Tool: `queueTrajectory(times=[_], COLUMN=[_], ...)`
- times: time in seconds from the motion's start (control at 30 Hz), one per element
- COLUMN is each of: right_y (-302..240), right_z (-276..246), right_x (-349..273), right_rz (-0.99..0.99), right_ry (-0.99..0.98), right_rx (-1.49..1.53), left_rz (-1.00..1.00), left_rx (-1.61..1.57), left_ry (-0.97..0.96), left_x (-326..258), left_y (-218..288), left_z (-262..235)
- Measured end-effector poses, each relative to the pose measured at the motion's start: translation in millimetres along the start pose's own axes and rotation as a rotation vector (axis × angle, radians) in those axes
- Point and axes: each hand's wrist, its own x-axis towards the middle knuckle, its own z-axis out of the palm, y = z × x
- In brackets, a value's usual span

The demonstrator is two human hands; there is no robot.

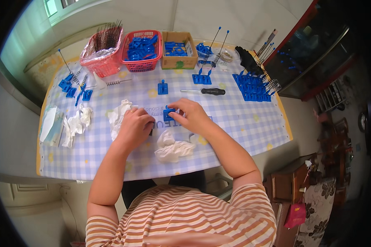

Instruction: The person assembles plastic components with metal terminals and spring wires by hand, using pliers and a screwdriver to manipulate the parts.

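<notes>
In my right hand (189, 115), thumb and fingertips grip the edge of a small blue plastic piece (167, 115), roughly square with a tab at its top. My left hand (137, 125) is just to the left, its fingers curled together over the tablecloth. What it holds, if anything, is hidden; a bit of something dark shows under it. Crumpled white tissue (120, 115) lies beside my left hand, and more tissue (172, 149) lies between my forearms. Farther out, a similar blue plastic piece (163, 88) rests on the cloth, left of a black-handled screwdriver (212, 91).
Along the back stand a pink basket of dark springs (99, 66), a red basket of blue parts (141, 66) and a cardboard box (179, 62). Blue pieces with springs sit at left (72, 88) and right (251, 88). A tissue pack (51, 125) lies far left.
</notes>
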Motion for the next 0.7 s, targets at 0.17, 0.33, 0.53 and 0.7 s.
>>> queueTrajectory(times=[0.17,0.33,0.53,0.7], right_y=[-3.1,-1.8,-3.2,-5.6], right_z=[-3.0,-6.0,-8.3,-9.7], right_x=[0.5,0.8,3.5,4.5], right_rz=[0.039,0.041,0.023,0.059], right_ry=[0.005,0.083,0.173,0.200], right_rx=[0.004,-0.015,0.005,0.063], left_rz=[-0.001,0.019,0.026,0.058], left_rx=[-0.032,-0.049,-0.115,-0.183], left_ry=[0.011,0.020,0.121,0.279], left_x=[0.0,0.2,0.7,3.2], left_y=[0.8,2.4,0.9,4.2], left_z=[-0.6,0.1,-1.4,-6.0])
